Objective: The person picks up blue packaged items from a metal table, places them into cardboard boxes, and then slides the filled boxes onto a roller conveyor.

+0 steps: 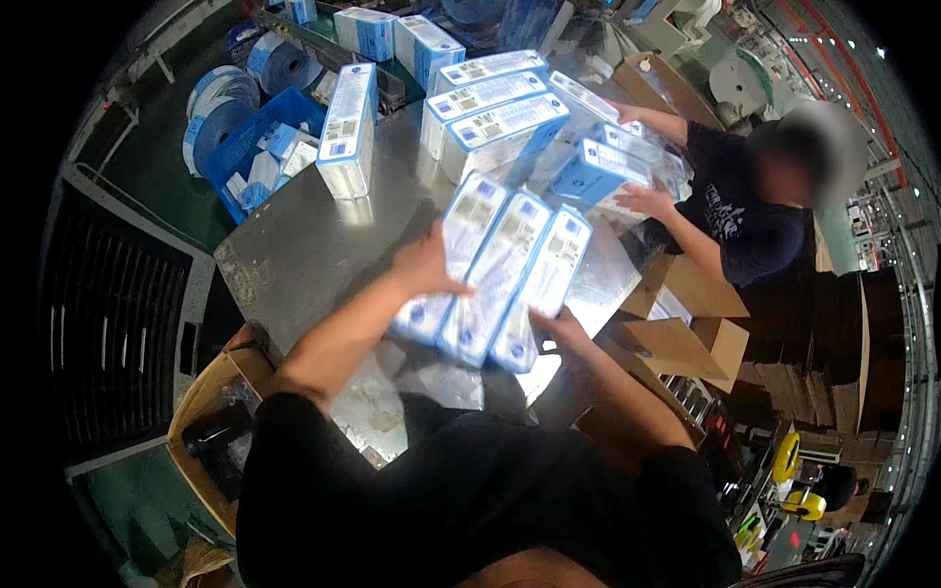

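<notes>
Standing over grey steel table [294, 245]. Three long blue-and-white cardboard cartons [500, 279] held side by side above it: light, stiff, glossy, likely slippery. Left hand [426, 265] spread flat on outer carton; right hand [559, 328] cupping lower ends. Best squeezed from both flanks.

Right hand [561, 328]: fingers hidden under three blue-and-white boxes [500, 279]. Left hand [428, 265]: fingertips concealed behind the same boxes. Box print: too small to tell. Open carton [201, 412]: contents dark, indistinct. Co-worker's far hand [619, 110]: partly covered by wrapped packs.
</notes>
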`<act>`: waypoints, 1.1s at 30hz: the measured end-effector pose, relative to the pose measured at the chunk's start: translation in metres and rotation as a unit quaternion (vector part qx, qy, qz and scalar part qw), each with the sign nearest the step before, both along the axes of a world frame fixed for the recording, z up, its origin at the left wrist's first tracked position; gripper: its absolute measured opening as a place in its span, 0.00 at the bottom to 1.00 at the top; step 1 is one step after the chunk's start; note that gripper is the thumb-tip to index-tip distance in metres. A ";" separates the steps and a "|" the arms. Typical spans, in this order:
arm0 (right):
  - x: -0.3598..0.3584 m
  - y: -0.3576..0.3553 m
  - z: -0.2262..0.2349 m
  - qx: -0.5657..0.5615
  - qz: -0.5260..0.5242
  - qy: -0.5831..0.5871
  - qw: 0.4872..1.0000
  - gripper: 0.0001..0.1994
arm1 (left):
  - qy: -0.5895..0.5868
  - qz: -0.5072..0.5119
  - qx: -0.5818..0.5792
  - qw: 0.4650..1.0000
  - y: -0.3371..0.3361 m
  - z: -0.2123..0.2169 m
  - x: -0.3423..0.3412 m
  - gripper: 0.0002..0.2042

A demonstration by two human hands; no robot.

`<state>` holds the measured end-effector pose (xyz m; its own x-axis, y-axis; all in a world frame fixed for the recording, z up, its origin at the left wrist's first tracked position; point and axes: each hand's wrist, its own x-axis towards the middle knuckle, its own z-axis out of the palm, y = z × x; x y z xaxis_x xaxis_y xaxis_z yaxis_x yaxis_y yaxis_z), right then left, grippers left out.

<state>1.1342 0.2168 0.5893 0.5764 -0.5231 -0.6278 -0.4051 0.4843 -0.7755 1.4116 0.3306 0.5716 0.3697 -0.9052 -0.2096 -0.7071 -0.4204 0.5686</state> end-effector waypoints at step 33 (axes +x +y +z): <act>-0.392 -0.051 0.304 -0.362 0.161 0.023 0.918 0.29 | 0.380 -0.192 -0.186 0.886 0.010 0.148 -0.349 0.26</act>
<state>0.7424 0.1663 0.8929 0.7555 -0.6203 -0.2107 -0.4776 -0.3014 -0.8253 1.0627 0.3402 0.7198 -0.1003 -0.9923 0.0726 -0.1122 0.0838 0.9901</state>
